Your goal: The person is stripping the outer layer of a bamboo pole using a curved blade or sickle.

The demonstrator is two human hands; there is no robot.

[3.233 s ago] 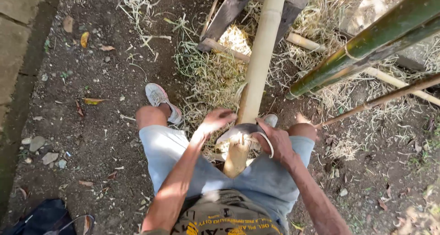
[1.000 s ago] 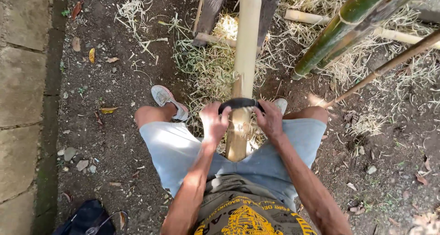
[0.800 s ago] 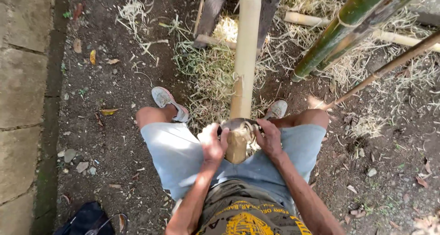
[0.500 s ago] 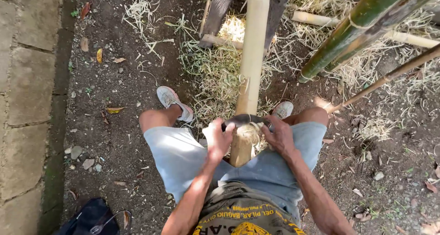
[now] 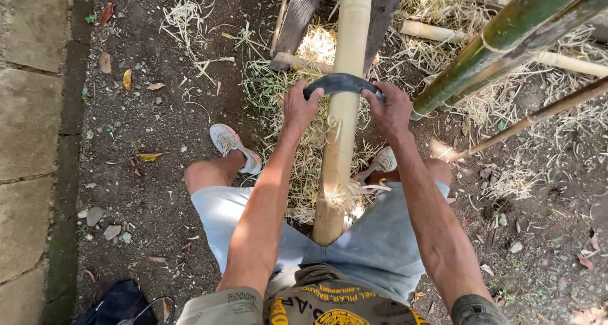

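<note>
A dark curved blade arches over the pale yellow bamboo pole, beside glossy green bamboo stalks, straw-coloured shavings, light blue shorts, white shoes and dark brown soil.

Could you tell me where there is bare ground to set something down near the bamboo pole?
Bare dirt lies between the paving stones and the left shoe. Around the bamboo pole it is crowded: shavings, both hands on the curved blade, green poles at right.

Head camera looks steeply down, close above lap.
</note>
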